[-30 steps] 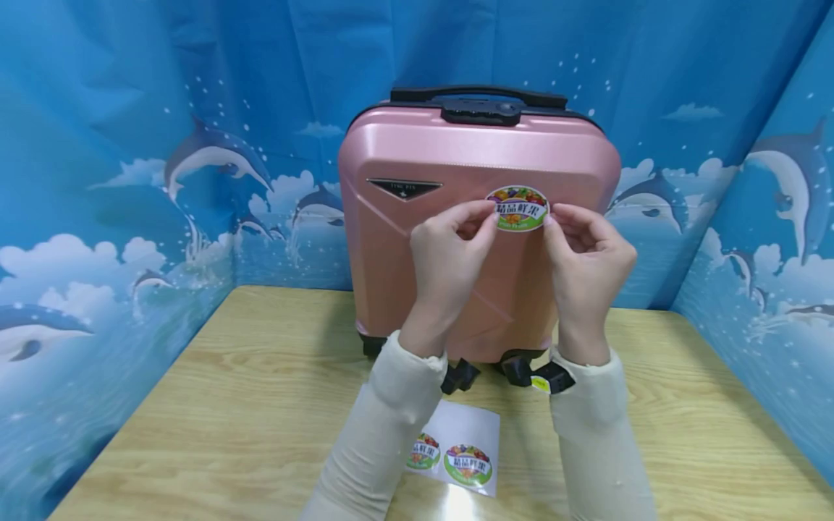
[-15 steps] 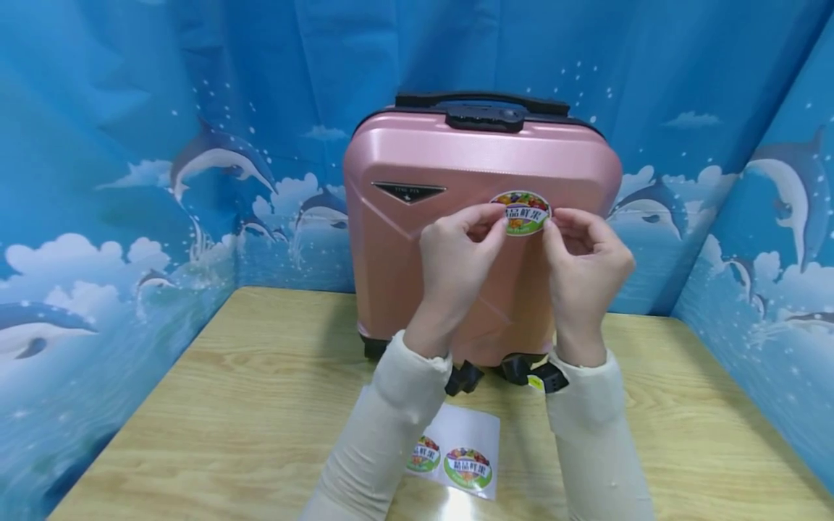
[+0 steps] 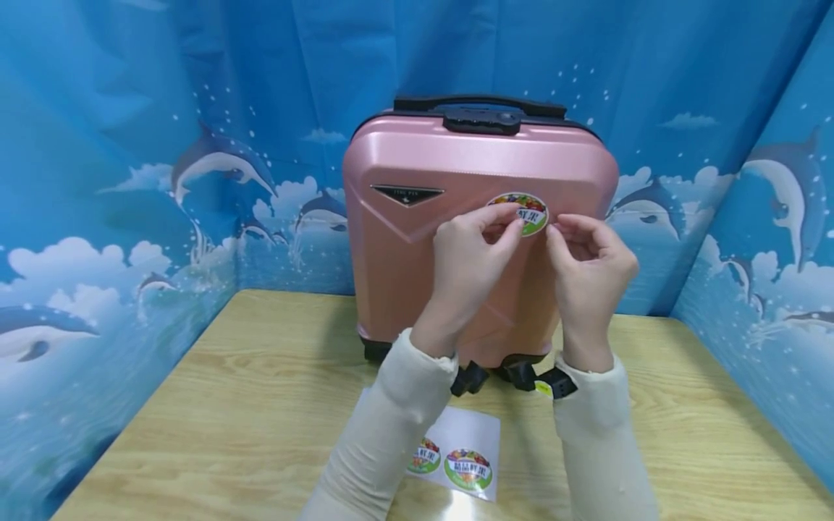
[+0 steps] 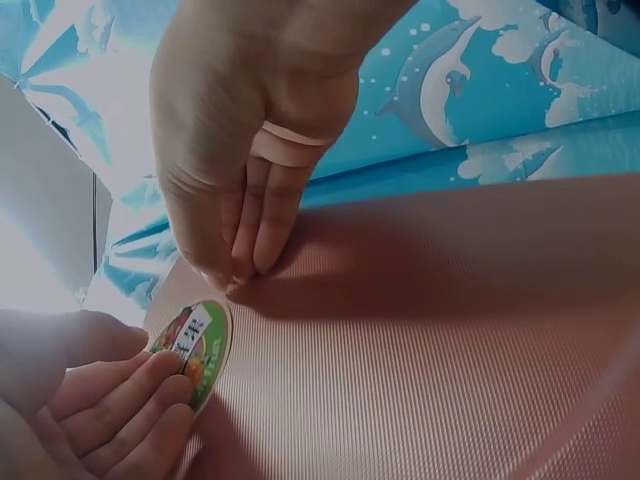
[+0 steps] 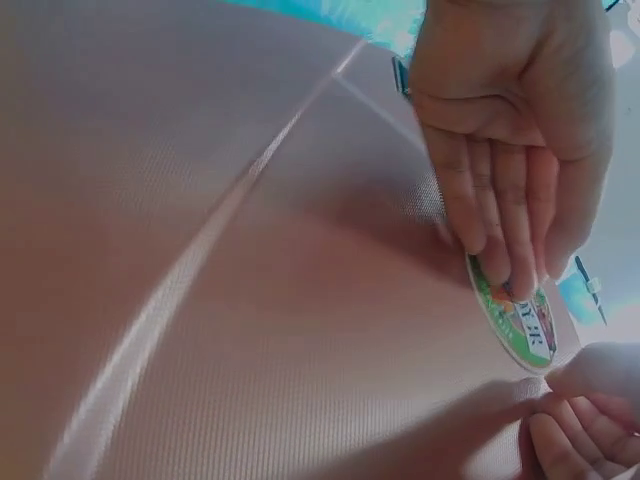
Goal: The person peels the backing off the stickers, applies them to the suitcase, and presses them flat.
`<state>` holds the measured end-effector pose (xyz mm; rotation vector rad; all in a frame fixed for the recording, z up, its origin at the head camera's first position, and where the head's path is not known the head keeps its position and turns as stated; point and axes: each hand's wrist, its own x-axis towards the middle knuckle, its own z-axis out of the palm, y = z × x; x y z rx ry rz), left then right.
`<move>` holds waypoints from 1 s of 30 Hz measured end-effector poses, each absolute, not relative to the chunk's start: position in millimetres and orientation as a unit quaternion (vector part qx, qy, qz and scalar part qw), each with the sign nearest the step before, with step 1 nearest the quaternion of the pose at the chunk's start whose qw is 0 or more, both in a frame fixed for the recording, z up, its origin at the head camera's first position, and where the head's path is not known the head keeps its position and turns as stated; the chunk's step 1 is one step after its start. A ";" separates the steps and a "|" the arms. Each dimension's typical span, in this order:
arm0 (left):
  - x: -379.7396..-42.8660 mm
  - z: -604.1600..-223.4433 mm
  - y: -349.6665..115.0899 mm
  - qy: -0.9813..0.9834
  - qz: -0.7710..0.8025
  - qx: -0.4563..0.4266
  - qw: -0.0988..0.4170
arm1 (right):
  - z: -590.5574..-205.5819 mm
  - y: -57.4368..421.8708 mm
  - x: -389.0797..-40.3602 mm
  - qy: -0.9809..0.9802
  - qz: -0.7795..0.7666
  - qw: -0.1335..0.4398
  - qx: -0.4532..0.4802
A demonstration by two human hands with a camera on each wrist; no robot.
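An oval fruit sticker (image 3: 531,208) with colourful fruit and Chinese characters lies on the upper right front of the pink suitcase (image 3: 404,289). My left hand (image 3: 472,250) has its fingertips on the sticker's face and covers its left and middle parts. In the right wrist view, the left fingers (image 5: 515,240) reach down fairly straight onto the sticker (image 5: 515,335). My right hand (image 3: 589,268) is at the sticker's right edge, thumb and index tips close together. The left wrist view shows the right fingertips (image 4: 240,275) at the suitcase surface, just beside the sticker (image 4: 210,345).
The suitcase stands upright on a wooden table (image 3: 260,405), its black handle (image 3: 482,103) on top. A white sheet (image 3: 478,425) with fruit stickers lies in front, partly under the left sleeve (image 3: 384,434). Blue dolphin-print curtains (image 3: 293,87) surround the table.
My left hand has slid right across the sticker, from its left edge to about its middle. The sticker keeps its place on the suitcase. My right hand has hardly moved.
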<state>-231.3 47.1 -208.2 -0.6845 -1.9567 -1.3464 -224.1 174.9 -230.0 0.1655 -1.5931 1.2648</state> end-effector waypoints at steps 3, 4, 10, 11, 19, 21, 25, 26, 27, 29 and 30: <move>-230.4 -206.9 50.0 -0.758 -0.506 -0.261 0.319 | -233.5 177.3 -222.5 -0.674 0.524 0.516 0.071; -230.4 -206.5 51.0 -0.760 -0.504 -0.261 0.316 | -234.9 178.1 -222.3 -0.677 0.522 0.514 0.072; -230.5 -207.6 56.0 -0.769 -0.504 -0.271 0.284 | -243.5 184.5 -221.1 -0.701 0.506 0.495 0.084; -230.4 -208.1 56.7 -0.772 -0.502 -0.272 0.279 | -245.3 186.2 -220.5 -0.706 0.503 0.492 0.085; -228.7 -211.8 60.8 -0.786 -0.482 -0.279 0.269 | -262.0 200.4 -214.9 -0.731 0.483 0.475 0.090; -228.7 -212.9 61.4 -0.785 -0.482 -0.285 0.264 | -266.6 203.3 -214.1 -0.738 0.474 0.471 0.092; -228.5 -215.9 59.7 -0.784 -0.482 -0.294 0.256 | -277.4 207.4 -211.6 -0.756 0.458 0.456 0.106; -228.3 -217.2 58.4 -0.782 -0.484 -0.297 0.256 | -280.5 208.1 -211.0 -0.760 0.454 0.452 0.112; -227.9 -218.7 56.8 -0.782 -0.483 -0.299 0.258 | -283.7 208.6 -210.0 -0.763 0.452 0.446 0.118; -227.2 -222.6 52.6 -0.777 -0.484 -0.307 0.260 | -290.5 209.8 -208.2 -0.769 0.449 0.435 0.131; -226.9 -224.8 50.1 -0.774 -0.485 -0.312 0.263 | -294.0 210.4 -207.3 -0.772 0.448 0.430 0.137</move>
